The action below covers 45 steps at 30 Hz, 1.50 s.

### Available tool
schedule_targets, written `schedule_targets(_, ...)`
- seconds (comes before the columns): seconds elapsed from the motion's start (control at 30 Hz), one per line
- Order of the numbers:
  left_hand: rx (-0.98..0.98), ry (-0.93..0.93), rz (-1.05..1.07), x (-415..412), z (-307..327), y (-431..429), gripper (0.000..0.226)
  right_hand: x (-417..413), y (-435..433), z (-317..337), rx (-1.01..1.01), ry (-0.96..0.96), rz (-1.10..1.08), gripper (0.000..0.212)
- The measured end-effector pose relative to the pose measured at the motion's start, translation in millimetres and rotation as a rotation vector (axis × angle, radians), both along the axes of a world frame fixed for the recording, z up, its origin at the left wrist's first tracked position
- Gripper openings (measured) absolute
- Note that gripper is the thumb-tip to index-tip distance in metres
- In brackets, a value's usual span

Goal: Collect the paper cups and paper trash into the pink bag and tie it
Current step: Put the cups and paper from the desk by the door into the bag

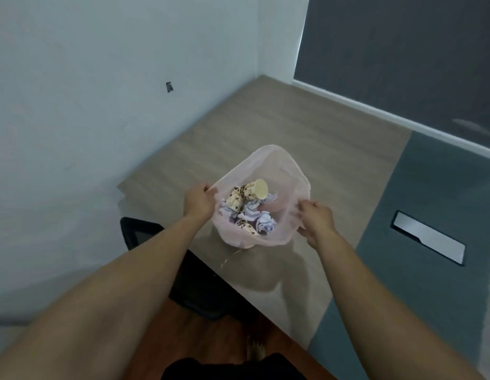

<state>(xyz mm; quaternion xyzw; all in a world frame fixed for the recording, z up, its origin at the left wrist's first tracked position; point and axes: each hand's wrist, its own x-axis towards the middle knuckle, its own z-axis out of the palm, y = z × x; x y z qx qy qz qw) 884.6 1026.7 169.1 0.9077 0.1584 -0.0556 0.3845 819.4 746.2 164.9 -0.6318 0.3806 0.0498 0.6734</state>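
A thin, translucent pink bag (282, 165) stands open on the wooden table (306, 127). Inside it lie spotted paper cups (245, 197), one with its cream base turned up, and crumpled pale lilac paper (261, 218). My left hand (198, 200) grips the bag's left rim. My right hand (316, 219) pinches the right rim. Both hands hold the mouth of the bag spread wide.
The table meets a white wall (87, 91) on the left and a dark panel (402, 50) at the back. A grey-green strip with a metal cable hatch (428, 237) runs along the right. A black chair (183, 270) stands below the table's near edge.
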Motion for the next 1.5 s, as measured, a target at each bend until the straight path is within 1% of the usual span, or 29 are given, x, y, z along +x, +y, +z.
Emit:
schedule_targets(0.1,-0.107,-0.043,0.114,-7.8,14.3,11.6,0.036,25.8,12.4,9.4,0.115,-0.046,-0.052,0.014)
schedule_targets(0.17,-0.300,-0.035,0.242,-6.9,18.0,27.2,0.041,45.1,24.0,18.4,0.114,-0.081,-0.053,0.018)
schedule_targets(0.23,-0.484,-0.060,0.370,4.2,3.7,58.8,0.048,63.2,38.4,26.9,0.107,-0.112,-0.041,0.017)
schedule_targets(0.3,-0.667,-0.088,0.461,4.7,9.8,83.1,0.043,77.0,59.1,36.7,0.133,-0.142,-0.040,0.019)
schedule_targets(0.33,-0.751,-0.115,0.509,-0.2,23.3,89.7,0.039,82.8,71.6,41.9,0.163,-0.163,-0.038,0.021)
schedule_targets(0.4,-0.835,-0.190,0.577,-19.1,63.2,100.3,0.037,90.2,101.5,56.8,0.235,-0.213,-0.014,0.026)
schedule_targets(0.57,-0.999,-0.326,0.781,-54.7,105.5,177.9,0.039,99.9,189.7,103.6,0.293,-0.348,0.163,0.031)
schedule_targets(0.67,-1.035,-0.443,0.860,-86.4,129.5,223.9,0.035,96.0,246.9,130.2,0.354,-0.372,0.342,0.022)
schedule_targets(0.8,-1.052,-0.579,0.929,-145.7,151.0,283.6,0.026,76.7,319.4,147.4,0.379,-0.403,0.576,0.022)
schedule_targets(0.93,-1.023,-0.713,1.003,-216.5,161.3,331.4,0.035,45.9,392.3,153.7,0.431,-0.401,0.740,0.025)
schedule_targets(1.07,-0.993,-0.774,1.068,-295.3,166.9,363.7,0.041,2.6,456.1,150.0,0.368,-0.360,0.904,0.032)
schedule_targets(1.23,-1.035,-0.854,1.128,-393.6,153.0,402.9,0.046,-74.3,521.4,137.4,0.355,-0.317,1.078,0.030)
schedule_targets(1.37,-1.089,-0.894,1.107,-478.5,129.2,436.8,0.052,-139.3,570.6,119.0,0.343,-0.256,1.182,0.029)
schedule_targets(1.5,-1.056,-0.915,1.142,-566.8,108.2,463.1,0.056,-207.8,616.7,100.5,0.301,-0.190,1.250,0.028)
